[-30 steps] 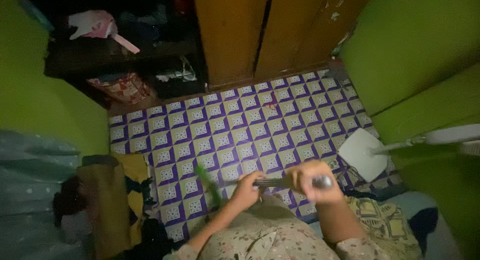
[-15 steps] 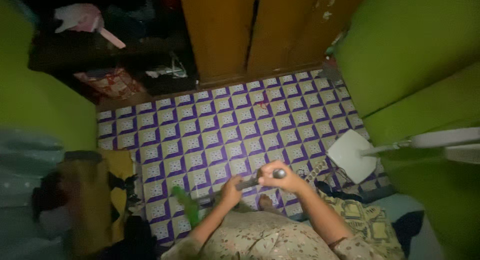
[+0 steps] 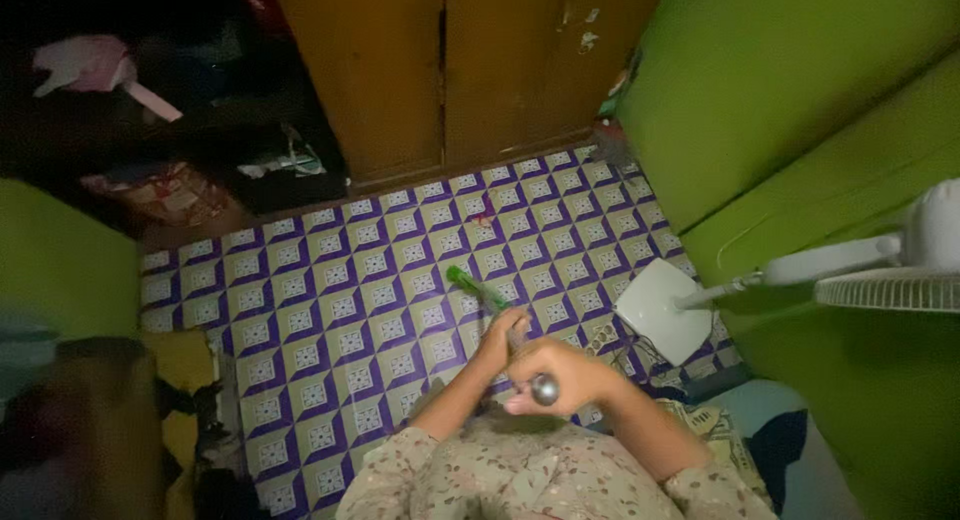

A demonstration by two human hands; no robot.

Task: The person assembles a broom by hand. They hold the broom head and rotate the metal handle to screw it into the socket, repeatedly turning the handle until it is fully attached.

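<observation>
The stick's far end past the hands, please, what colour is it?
Bright green, seen in the head view.

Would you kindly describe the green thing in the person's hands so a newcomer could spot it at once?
Start at the purple-and-cream tiled floor before the wooden wardrobe. Just above the left hand, the green stick-like tool juts out. It is the only bright green, slim thing over the tiles.

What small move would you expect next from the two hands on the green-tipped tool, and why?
Probably a slow separation of the hands along the tool. The right hand closes around the metal-capped end, the left hand pinches further along, and the green tip points out over the tiled floor.
</observation>
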